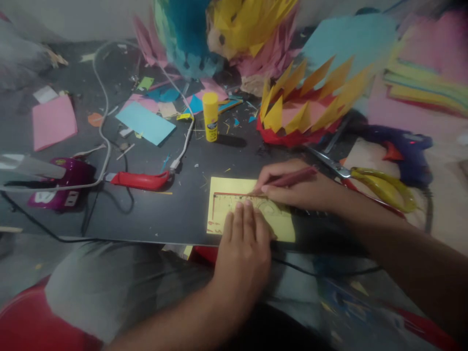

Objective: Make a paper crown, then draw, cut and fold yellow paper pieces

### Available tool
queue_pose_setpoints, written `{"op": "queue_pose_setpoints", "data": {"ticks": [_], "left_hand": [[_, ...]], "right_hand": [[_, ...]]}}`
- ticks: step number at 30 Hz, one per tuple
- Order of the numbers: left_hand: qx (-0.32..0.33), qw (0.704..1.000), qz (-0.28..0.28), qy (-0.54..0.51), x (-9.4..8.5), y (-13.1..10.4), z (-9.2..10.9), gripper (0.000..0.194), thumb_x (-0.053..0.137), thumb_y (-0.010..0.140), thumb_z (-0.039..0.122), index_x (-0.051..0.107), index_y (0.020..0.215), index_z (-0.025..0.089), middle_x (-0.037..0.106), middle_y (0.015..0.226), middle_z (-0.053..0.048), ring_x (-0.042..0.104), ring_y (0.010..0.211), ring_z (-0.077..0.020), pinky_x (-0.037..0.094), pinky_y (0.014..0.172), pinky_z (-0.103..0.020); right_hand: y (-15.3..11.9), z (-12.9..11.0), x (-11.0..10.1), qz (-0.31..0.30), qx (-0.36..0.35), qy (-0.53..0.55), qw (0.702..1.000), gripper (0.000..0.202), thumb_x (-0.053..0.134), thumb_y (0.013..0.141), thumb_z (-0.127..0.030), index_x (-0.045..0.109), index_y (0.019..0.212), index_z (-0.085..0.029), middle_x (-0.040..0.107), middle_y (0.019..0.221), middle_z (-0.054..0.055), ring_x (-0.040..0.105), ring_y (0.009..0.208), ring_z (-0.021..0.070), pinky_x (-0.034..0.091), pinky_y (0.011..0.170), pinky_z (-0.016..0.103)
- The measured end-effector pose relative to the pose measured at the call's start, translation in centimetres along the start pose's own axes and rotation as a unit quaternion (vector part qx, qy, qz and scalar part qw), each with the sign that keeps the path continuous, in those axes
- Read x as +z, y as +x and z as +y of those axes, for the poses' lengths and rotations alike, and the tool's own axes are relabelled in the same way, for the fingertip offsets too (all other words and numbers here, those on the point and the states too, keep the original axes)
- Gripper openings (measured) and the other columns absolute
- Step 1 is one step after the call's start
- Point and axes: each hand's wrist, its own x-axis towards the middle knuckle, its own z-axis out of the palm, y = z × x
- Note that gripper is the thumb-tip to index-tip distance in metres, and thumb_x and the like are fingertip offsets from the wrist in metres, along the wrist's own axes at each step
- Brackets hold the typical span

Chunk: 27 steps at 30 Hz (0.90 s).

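A sheet of yellow paper (pixel 234 183) lies at the front edge of the dark table, with red marks at its lower left. On it rests a see-through ruler (pixel 268 208) with a rounded, protractor-like shape in it. My left hand (pixel 244 239) lies flat with fingers stretched, pressing the ruler down on the paper. My right hand (pixel 288 185) is closed round a dark red pen (pixel 294 176), its tip at the ruler's upper edge. A red line runs along that edge and down the left side.
A yellow glue stick (pixel 210 117) stands behind the paper. A red utility knife (pixel 141 180) lies left; yellow-handled scissors (pixel 382 187) and a glue gun (pixel 400 146) lie right. A spiky paper crown (pixel 303 112), paper scraps, a white cable (pixel 104 102) and stacked coloured paper (pixel 429 83) surround them.
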Motion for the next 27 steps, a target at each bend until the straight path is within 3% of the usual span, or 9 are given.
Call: {"op": "queue_pose_setpoints", "data": {"ticks": [12, 18, 22, 24, 27], "left_hand": [[-0.001, 1.000, 0.011, -0.006, -0.1, 0.1, 0.0, 0.034, 0.039, 0.089, 0.015, 0.061, 0.111, -0.001, 0.061, 0.117, -0.022, 0.058, 0.110, -0.0322, 0.055, 0.086, -0.042], [-0.001, 1.000, 0.000, -0.010, 0.0, -0.2, 0.0, 0.034, 0.040, 0.091, 0.016, 0.058, 0.114, -0.001, 0.059, 0.121, -0.022, 0.056, 0.113, -0.0315, 0.053, 0.089, -0.042], [-0.007, 0.999, 0.001, -0.043, 0.0, -0.1, -0.5, 0.034, 0.036, 0.094, 0.020, 0.058, 0.114, 0.003, 0.059, 0.122, -0.019, 0.056, 0.114, -0.0289, 0.052, 0.089, -0.040], [-0.015, 0.997, -0.004, -0.080, -0.2, -0.1, -0.9, 0.033, 0.035, 0.095, 0.023, 0.057, 0.112, 0.005, 0.059, 0.123, -0.018, 0.055, 0.116, -0.0271, 0.052, 0.090, -0.040], [-0.018, 0.988, -0.013, -0.152, -0.8, -0.5, -1.4, 0.032, 0.033, 0.095, 0.024, 0.057, 0.109, 0.008, 0.058, 0.125, -0.015, 0.050, 0.121, -0.0248, 0.049, 0.094, -0.040]], "right_hand": [[0.1, 1.0, -0.1, 0.038, -0.014, 0.024, 0.999, 0.011, 0.055, 0.069, -0.025, 0.056, 0.059, -0.020, 0.061, 0.058, 0.000, 0.054, 0.053, 0.0124, 0.038, 0.046, 0.023], [-0.8, 1.4, -0.3, 0.091, -0.010, 0.070, 0.993, 0.010, 0.054, 0.076, -0.026, 0.062, 0.073, -0.021, 0.068, 0.075, 0.002, 0.062, 0.069, 0.0162, 0.048, 0.059, 0.027], [-3.4, 1.9, -0.2, 0.094, -0.033, -0.010, 0.995, 0.022, 0.051, 0.086, -0.033, 0.064, 0.104, -0.026, 0.068, 0.102, 0.004, 0.064, 0.089, 0.0194, 0.050, 0.074, 0.031], [-5.0, 2.5, 0.1, 0.062, -0.077, -0.087, 0.991, 0.024, 0.057, 0.084, -0.035, 0.063, 0.107, -0.028, 0.067, 0.105, 0.004, 0.062, 0.095, 0.0209, 0.050, 0.079, 0.032], [-6.8, 3.6, 0.9, 0.064, -0.121, -0.131, 0.982, 0.029, 0.064, 0.079, -0.036, 0.061, 0.107, -0.028, 0.066, 0.105, 0.005, 0.061, 0.096, 0.0221, 0.049, 0.085, 0.036]]}}
